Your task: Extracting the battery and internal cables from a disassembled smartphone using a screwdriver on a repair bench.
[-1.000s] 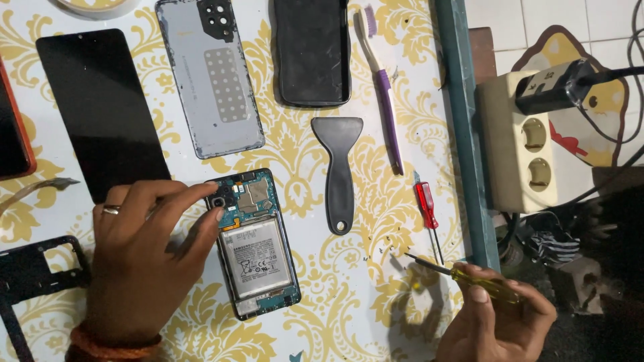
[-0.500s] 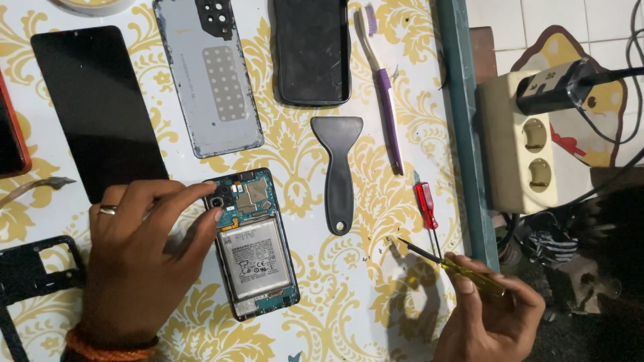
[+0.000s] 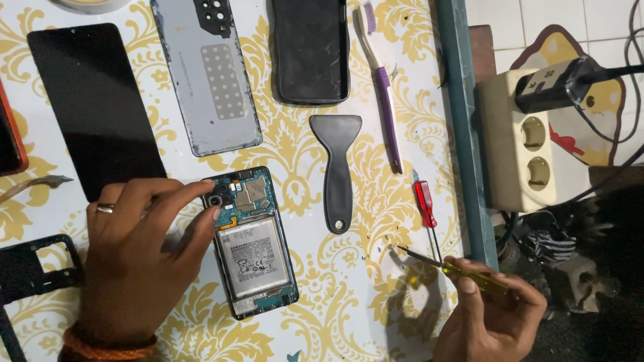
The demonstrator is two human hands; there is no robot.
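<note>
Opened phone [image 3: 251, 245], back off, battery and board showing, lying flat on the tabletop [image 3: 315, 315] lower centre, patterned yellow-white cloth under it. Left hand [image 3: 137, 261] resting palm-down just left of phone, ring on one finger, orange band at wrist; fingers [image 3: 201, 189] spread apart, tips touching phone's top-left corner near the camera module, thumb against its left edge. Right hand [image 3: 493, 325] at bottom right, near tabletop edge, fingers closed on a yellow-handled screwdriver [image 3: 463, 271], tip pointing up-left, hovering over the cloth, well apart from phone. Red screwdriver [image 3: 426, 208] lying just above that, beside the tabletop's teal edge. Black scraper [image 3: 337, 171] right of phone, blade end up. Purple toothbrush [image 3: 382, 87] further right, angled. Above: grey back cover [image 3: 215, 87] w/ camera cutouts, inner side up; black case [image 3: 312, 50] next to it. Black screen panel [image 3: 97, 107] at left, above left hand. Black frame piece [image 3: 27, 275] at lower left, partly cut off. Off the tabletop at right: cream power strip [image 3: 520, 144] w/ black plug [image 3: 553, 84] in top socket, cables trailing.
</note>
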